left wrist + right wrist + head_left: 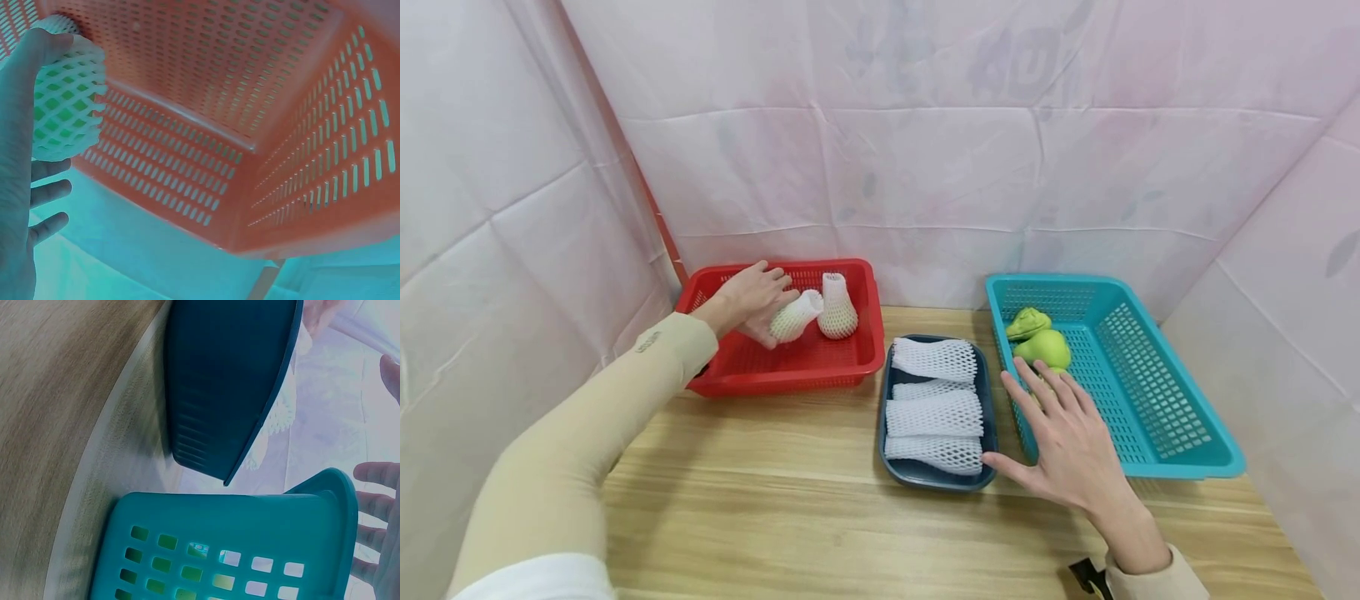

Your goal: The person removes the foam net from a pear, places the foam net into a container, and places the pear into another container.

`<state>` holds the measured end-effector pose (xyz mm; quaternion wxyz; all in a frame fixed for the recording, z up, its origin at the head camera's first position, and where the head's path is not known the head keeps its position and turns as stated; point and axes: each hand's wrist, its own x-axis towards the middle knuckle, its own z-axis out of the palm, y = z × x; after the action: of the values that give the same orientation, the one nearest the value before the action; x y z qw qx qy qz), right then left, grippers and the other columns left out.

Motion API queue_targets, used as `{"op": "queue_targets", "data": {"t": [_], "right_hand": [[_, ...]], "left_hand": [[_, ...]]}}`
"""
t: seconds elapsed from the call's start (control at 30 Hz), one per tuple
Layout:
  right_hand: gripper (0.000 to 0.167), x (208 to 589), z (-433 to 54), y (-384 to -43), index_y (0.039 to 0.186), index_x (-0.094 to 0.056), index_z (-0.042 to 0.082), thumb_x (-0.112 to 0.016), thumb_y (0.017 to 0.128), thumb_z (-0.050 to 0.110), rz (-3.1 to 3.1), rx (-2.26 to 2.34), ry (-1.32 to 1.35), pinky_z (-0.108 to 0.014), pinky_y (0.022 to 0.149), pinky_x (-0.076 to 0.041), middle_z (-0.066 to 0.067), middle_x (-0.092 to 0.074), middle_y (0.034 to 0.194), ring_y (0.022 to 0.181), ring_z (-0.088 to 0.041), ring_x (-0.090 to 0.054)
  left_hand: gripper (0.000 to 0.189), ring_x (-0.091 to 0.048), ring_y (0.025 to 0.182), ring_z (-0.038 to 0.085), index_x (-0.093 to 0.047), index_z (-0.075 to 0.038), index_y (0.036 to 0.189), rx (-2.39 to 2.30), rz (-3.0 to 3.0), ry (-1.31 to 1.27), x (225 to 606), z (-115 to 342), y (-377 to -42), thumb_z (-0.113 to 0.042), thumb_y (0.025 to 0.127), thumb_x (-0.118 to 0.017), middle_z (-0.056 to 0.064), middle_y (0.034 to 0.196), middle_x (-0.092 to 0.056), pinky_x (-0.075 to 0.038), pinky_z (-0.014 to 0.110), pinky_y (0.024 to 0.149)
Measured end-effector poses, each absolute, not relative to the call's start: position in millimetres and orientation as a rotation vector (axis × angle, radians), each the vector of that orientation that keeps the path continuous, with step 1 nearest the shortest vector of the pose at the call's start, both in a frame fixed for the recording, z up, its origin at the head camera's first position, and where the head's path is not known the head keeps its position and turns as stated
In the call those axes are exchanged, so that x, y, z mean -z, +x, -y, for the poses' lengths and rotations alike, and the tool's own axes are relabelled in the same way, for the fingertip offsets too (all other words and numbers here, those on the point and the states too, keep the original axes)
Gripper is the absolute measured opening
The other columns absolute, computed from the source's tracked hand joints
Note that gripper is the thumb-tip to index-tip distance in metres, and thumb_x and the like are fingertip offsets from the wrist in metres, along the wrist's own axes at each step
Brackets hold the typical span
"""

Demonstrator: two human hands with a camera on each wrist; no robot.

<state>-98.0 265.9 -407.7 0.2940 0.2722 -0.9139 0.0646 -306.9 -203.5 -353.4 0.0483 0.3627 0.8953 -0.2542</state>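
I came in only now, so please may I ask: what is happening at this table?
A person's left hand touches a net-sleeved green fruit inside the red basket, where a second netted fruit sits. The right hand, fingers spread and holding nothing, is near the rim of the teal basket, which contains bare pear-shaped green fruits. White foam net sleeves lie in the dark blue tray between both baskets.

1. On the left sleeve (587,408), small dark lettering (649,342) sits near the cuff, just behind the left hand (756,300); too small to read.
2. On the cloth (925,167), faint grey letter-like marks (1026,58) stand beyond and above the right hand (1071,450); too pale to read.
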Motion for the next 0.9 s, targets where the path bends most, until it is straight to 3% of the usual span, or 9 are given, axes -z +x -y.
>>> {"op": "queue_targets", "data": {"t": [0.43,0.53,0.7,0.9], "right_hand": [[0.110,406.7,-267.7,-98.7,0.152,-0.055,0.007,-0.030,0.089,0.094,2.428,-0.184,0.717,-0.038,0.137,-0.009,-0.019,-0.054,0.159,0.143,-0.043,-0.049],[0.110,406.5,-267.5,-98.8,0.152,-0.055,0.007,-0.030,0.089,0.094,2.437,-0.202,0.713,-0.047,0.134,-0.020,-0.018,-0.053,0.159,0.144,-0.043,-0.049],[0.110,405.4,-266.4,-99.4,0.152,-0.055,0.007,-0.029,0.089,0.094,2.440,-0.215,0.711,-0.061,0.116,-0.038,-0.018,-0.054,0.158,0.143,-0.043,-0.049],[0.106,404.9,-263.9,-100.7,0.151,-0.056,0.006,-0.036,0.091,0.091,2.391,-0.241,0.733,-0.039,0.135,-0.017,-0.017,-0.055,0.158,0.142,-0.043,-0.050]], "left_hand": [[0.088,-0.056,0.125,0.037,-0.060,-0.009,0.133,0.721,-2.959,1.216,334.7,197.9,-283.9,-0.070,0.072,-0.076,0.019,0.136,-0.063,-0.046,0.055,0.107],[0.086,-0.056,0.122,0.035,-0.062,-0.009,0.129,0.710,-3.026,1.211,333.0,196.2,-277.6,-0.071,0.072,-0.077,0.018,0.133,-0.063,-0.046,0.053,0.104],[0.081,-0.057,0.122,0.035,-0.066,-0.008,0.122,0.606,-3.160,1.199,333.8,193.5,-262.6,-0.069,0.070,-0.078,0.016,0.133,-0.064,-0.047,0.052,0.103],[0.071,-0.059,0.125,0.036,-0.072,-0.007,0.102,0.405,-3.308,1.206,336.5,184.2,-238.7,-0.069,0.067,-0.077,0.016,0.136,-0.066,-0.050,0.053,0.103]]}}
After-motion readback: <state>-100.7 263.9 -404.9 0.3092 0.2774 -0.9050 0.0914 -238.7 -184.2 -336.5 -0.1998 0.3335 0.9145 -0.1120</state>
